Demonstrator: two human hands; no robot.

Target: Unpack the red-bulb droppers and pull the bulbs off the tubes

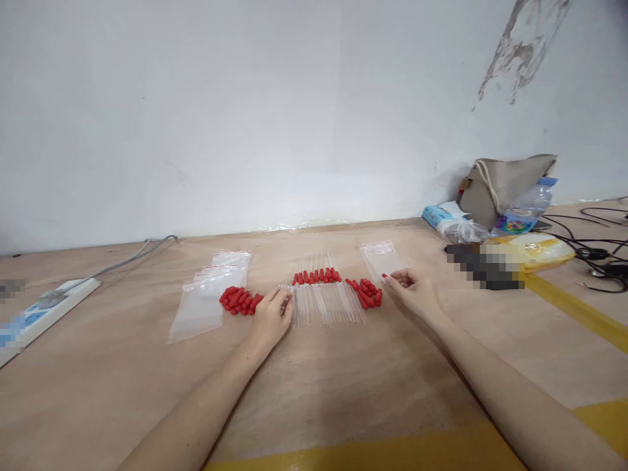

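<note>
Thin clear glass dropper tubes (326, 306) lie side by side in a row at the middle of the table. Several red rubber bulbs (316, 277) sit in a line across their upper part. My left hand (273, 311) rests at the left end of the row, fingers curled together; what they pinch is hidden. Beside it is a pile of red bulbs (238, 301). Another small red pile (367, 294) lies right of the tubes. My right hand (409, 288) is just beyond that pile, its fingertips closed on a small red rubber bulb (384, 277), mostly covered.
Clear zip bags (201, 307) overlap at the left, and another zip bag (377, 256) lies behind my right hand. A power strip (53, 307) is far left. At the right stand a grey bag (505, 183), a plastic bottle (527, 206), a tissue pack (441, 212) and black cables (569, 229).
</note>
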